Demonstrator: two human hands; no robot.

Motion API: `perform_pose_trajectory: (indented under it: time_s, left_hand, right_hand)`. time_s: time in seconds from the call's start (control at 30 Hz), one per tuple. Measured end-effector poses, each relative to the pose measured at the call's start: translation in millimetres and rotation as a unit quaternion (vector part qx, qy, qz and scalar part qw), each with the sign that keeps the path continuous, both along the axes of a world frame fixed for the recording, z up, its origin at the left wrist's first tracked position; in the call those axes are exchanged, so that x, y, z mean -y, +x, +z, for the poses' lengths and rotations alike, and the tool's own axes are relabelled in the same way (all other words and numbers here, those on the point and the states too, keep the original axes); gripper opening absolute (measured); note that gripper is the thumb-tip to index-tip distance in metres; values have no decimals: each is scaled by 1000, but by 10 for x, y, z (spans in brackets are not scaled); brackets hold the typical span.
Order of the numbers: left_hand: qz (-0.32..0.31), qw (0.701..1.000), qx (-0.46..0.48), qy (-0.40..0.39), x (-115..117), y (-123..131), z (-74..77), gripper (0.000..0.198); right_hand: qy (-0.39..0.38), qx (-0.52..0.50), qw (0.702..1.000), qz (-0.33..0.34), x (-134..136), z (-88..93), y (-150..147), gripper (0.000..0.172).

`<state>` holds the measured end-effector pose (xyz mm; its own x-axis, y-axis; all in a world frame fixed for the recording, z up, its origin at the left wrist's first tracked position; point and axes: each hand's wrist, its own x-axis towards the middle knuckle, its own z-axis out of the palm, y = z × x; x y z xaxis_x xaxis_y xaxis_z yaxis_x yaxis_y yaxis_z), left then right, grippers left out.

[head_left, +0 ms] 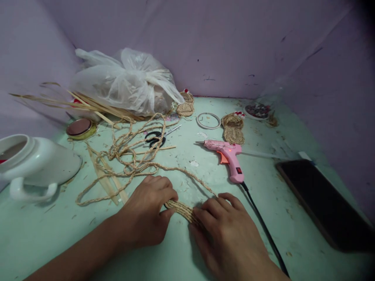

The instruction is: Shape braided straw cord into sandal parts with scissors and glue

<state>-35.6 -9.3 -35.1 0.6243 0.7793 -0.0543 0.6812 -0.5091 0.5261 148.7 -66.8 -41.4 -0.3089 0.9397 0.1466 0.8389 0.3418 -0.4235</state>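
Between my hands is a flat, narrow piece of coiled braided straw cord (184,211), its rows lying side by side. My left hand (150,210) pinches its left end between thumb and fingers. Over its right end my right hand (224,228) is closed, hiding that part. A loose length of braided cord (187,171) runs from my right hand's fingers back to a tangled heap on the left. Beyond my right hand lies a pink hot glue gun (228,154) on its side, a small orange light showing on its body.
Black-handled scissors (156,138) lie by the cord heap. Behind are a white plastic bag (129,84), a pale ring (208,121) and small woven slippers (233,128). A white jug (43,162) lies tipped at left; a dark phone (325,205) is at right. A black cable (263,226) passes my right hand.
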Motion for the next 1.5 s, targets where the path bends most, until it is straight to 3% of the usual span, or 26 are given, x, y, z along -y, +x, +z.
perform_pose_trajectory:
  time_s: [0.13,0.3,0.57,0.67,0.83,1.0,1.13,1.27,1.43,1.5]
  left_hand:
    - [-28,999,13,28,42,38,87,39]
    - [-98,994,-30,34,66,186,139,17]
    - [-98,994,-50,8,40,223,133,12]
    - [-99,994,-47,25,72,216,86,12]
    - [-75,987,9,143,142,211,-124,13]
    - [-86,977,57,189,103,175,-222,12]
    - [-88,975,53,198,83,130,-146,15]
    - [-79,974,36,210,80,86,43,15]
    - [-34,969,41,242,5,3,336,14]
    - [13,974,39,223,-50,-10,397,12]
  right_hand:
    - [-11,-11,1000,-12,16,-11,-21,10]
    - [-6,-4,1000,-15,16,-21,-32,9]
    - [-49,16,998,-21,4,7,2,7]
    - [-70,35,997,-15,-14,42,31,8]
    - [-92,79,992,26,-90,88,60,10]
    - [-131,82,987,51,-136,195,129,28]
    - [-70,-22,997,1,-85,269,219,25]
    - [24,-124,989,-76,-64,309,316,14]
    - [71,-126,979,-143,-153,315,429,23]
    - [63,-108,979,-159,-188,297,451,26]
